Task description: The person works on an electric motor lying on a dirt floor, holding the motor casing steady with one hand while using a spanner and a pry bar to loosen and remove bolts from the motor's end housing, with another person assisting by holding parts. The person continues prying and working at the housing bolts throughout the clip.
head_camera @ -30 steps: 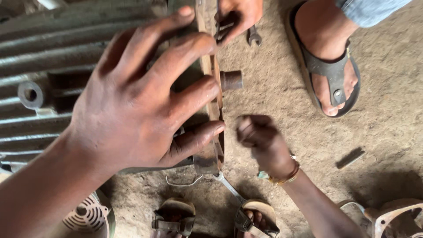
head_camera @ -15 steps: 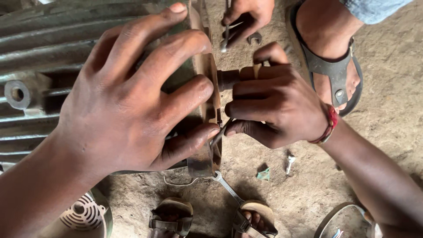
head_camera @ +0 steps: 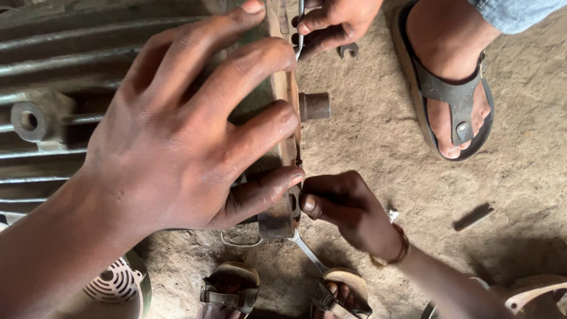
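Since half a second ago the right hand [head_camera: 348,210] has dropped from beside the shaft stub to the lower corner of the rusty end plate [head_camera: 287,136], and the camera has closed in a little. Nearest the viewer, the left hand [head_camera: 189,127] lies flat on the ribbed motor body [head_camera: 53,65], fingers spread apart, tips reaching the end plate's edge. Just right of the end plate's lower corner, the right hand has its fingers bunched together against the plate; whether they pinch anything cannot be told. A spanner [head_camera: 308,251] lies on the dirt below that corner. The shaft stub [head_camera: 314,106] juts right from the end plate. Above the plate, another person's hand [head_camera: 333,23] grips a thin tool [head_camera: 301,20], with a sandalled foot [head_camera: 452,82] well to the right.
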